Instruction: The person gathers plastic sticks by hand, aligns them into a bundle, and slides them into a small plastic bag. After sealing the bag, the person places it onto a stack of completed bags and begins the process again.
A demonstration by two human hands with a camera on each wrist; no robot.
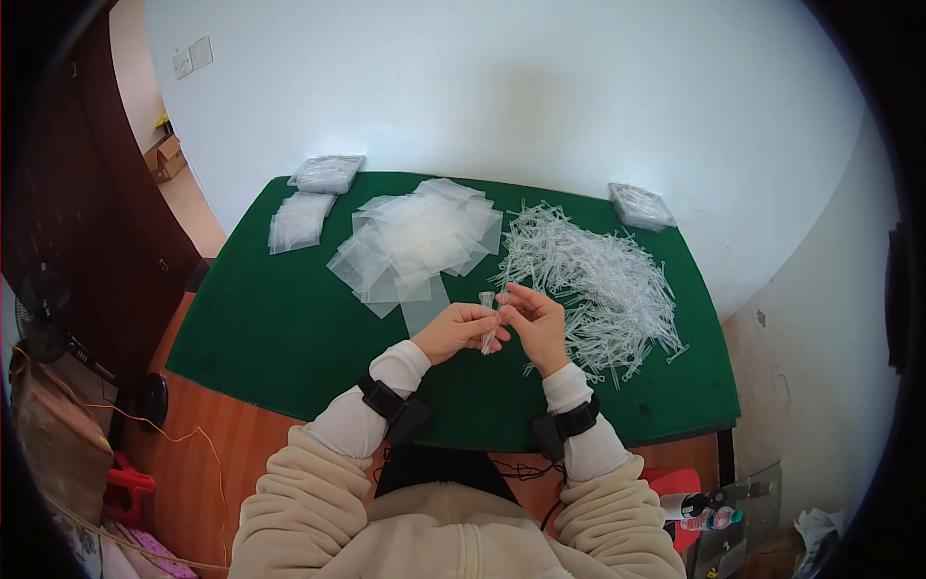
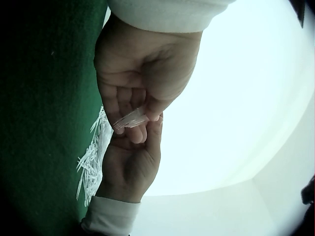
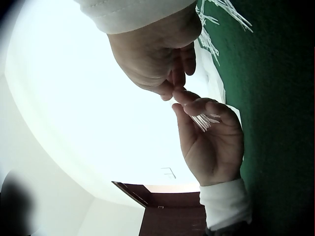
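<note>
My left hand (image 1: 461,330) grips a small bundle of thin clear plastic sticks (image 1: 487,333), their looped ends up, above the front middle of the table. In the left wrist view, the bundle (image 2: 132,118) lies between thumb and fingers. Against it, my right hand (image 1: 537,328) pinches a few looped stick ends (image 1: 503,299) between thumb and forefinger. The two hands' fingertips meet in the right wrist view, where stick ends (image 3: 204,121) fan out over the left palm. Right of the hands spreads a large loose pile of the same sticks (image 1: 598,280).
Flat translucent bags (image 1: 424,236) lie heaped behind the left hand. A smaller stack of bags (image 1: 299,222) is at the far left, beside a filled clear packet (image 1: 328,175). Another packet (image 1: 641,206) sits at the back right edge of the green table (image 1: 260,328).
</note>
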